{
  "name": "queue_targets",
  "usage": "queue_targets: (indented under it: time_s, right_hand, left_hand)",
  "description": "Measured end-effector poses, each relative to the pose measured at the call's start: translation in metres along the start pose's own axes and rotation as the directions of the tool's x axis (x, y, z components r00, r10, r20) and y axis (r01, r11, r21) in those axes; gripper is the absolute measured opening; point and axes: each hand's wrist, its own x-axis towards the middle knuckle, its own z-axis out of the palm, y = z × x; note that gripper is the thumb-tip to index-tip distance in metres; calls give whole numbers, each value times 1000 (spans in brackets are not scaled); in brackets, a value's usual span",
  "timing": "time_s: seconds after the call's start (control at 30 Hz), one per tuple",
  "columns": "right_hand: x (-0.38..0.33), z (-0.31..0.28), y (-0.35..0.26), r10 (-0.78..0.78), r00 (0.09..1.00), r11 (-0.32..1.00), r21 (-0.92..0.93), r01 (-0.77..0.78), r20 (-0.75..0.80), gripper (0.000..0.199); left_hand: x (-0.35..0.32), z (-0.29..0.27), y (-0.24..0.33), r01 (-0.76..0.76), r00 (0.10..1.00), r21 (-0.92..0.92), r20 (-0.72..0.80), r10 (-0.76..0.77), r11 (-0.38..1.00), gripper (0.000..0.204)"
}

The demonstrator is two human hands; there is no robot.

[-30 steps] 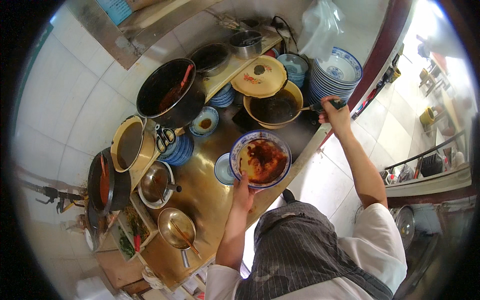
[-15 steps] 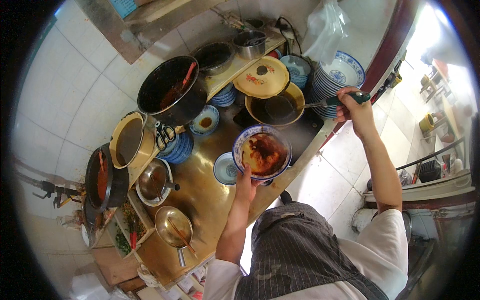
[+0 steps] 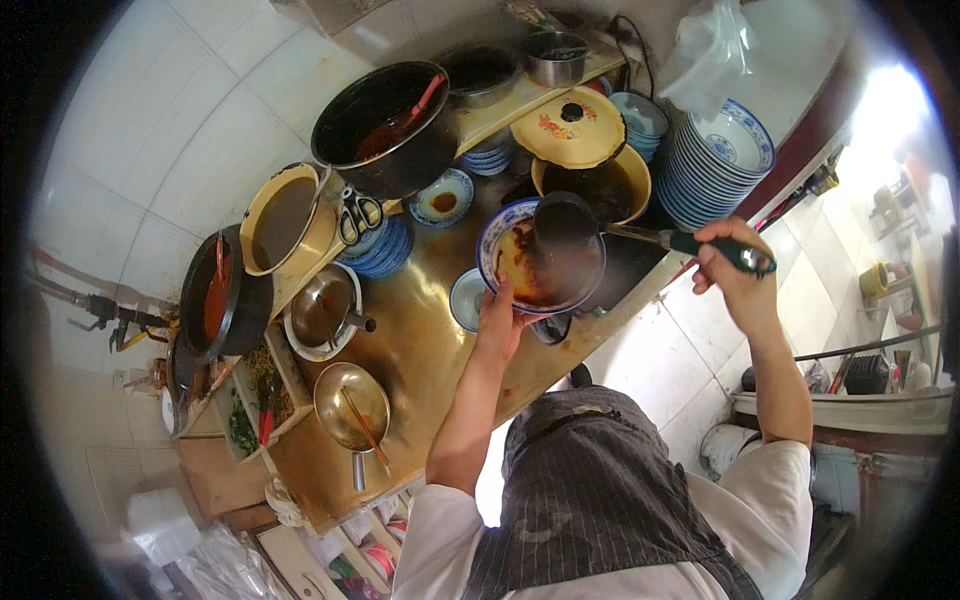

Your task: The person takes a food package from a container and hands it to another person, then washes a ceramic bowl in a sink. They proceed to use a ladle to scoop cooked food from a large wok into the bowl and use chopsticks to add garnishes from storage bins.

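Note:
My left hand [image 3: 503,318] grips a blue-and-white bowl [image 3: 494,232] by its near rim, thumb inside the edge. Dark reddish-brown sauce [image 3: 518,262] coats the inside of the bowl. My right hand [image 3: 738,268] is closed round the dark green handle of a ladle [image 3: 568,222]. The ladle's dark head is tipped over the bowl, and whether it touches the sauce is hidden. Just beyond stands a yellow pot [image 3: 641,190] of dark liquid, its flowered yellow lid [image 3: 590,135] resting partly across the top.
Tall stacked bowls [image 3: 707,178] stand right of the pot. A big black pot [image 3: 400,165], scissors [image 3: 360,214] and a yellow pot of broth [image 3: 285,220] line the raised shelf at left. Two steel pans [image 3: 350,405] sit on the metal counter [image 3: 420,350]. A small bowl [image 3: 466,298] stands beside my left hand.
The ladle has come out of the yellow pot and over the bowl, its head now tipped there. My right hand has moved down and slightly right. The whole view has shifted a little.

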Motion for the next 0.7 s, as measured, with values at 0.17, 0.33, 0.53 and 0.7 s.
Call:
queue_targets:
  time_s: [0.17, 0.33, 0.53, 0.7]
  right_hand:
    - [-10, 0, 14, -466, 839, 762, -355, 541, 280, 18]
    - [-15, 4, 23, -631, 683, 535, -431, 726, 368, 20]
    - [-13, -3, 33, -666, 643, 494, -424, 760, 377, 19]
    - [-2, -18, 45, -148, 975, 987, 35, 156, -167, 18]
  left_hand:
    - [-8, 3, 11, -15, 1000, 34, -17, 16, 999, 47]
    - [-7, -10, 9, -42, 998, 5, 39, 42, 999, 49]
    - [-6, -15, 7, -49, 999, 0, 7, 49, 999, 51]
    - [-4, -15, 5, -34, 999, 3, -13, 34, 999, 52]
